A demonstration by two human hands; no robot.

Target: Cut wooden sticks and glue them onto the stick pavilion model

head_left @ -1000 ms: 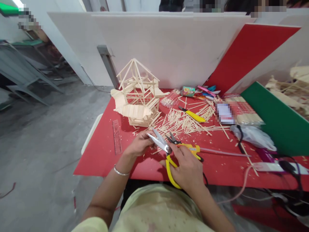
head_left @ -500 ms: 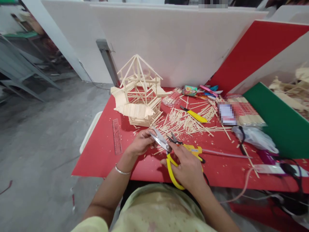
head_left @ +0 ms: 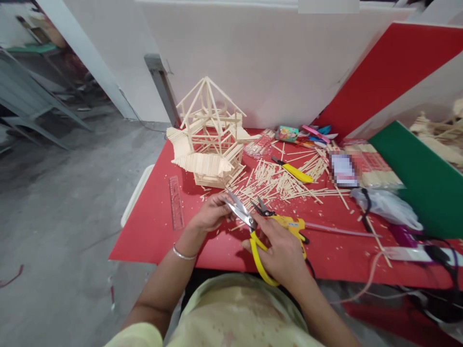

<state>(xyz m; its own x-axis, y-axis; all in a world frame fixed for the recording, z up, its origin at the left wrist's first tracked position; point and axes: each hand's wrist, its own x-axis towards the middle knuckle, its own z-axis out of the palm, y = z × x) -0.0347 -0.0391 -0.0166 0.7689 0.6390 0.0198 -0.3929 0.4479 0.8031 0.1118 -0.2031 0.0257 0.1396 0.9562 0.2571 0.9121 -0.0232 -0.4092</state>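
My right hand [head_left: 282, 253] grips yellow-handled scissors [head_left: 249, 226], their steel blades parted and pointing up-left. My left hand [head_left: 211, 214], a bangle on its wrist, is closed in a pinch at the blade tips; what it pinches is too small to make out. Both hands hover over the near part of the red table [head_left: 155, 231]. Just beyond them lies a heap of loose wooden sticks [head_left: 278, 183]. A model house of sticks [head_left: 208, 135] stands behind my left hand.
A clear ruler [head_left: 176, 201] lies left of my hands. A yellow glue gun [head_left: 289, 224], a yellow-handled cutter [head_left: 294, 171], stick packets [head_left: 376, 171], a plastic bag [head_left: 387, 205] and cables [head_left: 430, 250] crowd the right. White, red and green boards wall the back and right.
The view has tipped slightly downward. The scissors and both hands have stayed nearly in place, the blades still parted by my left fingers.
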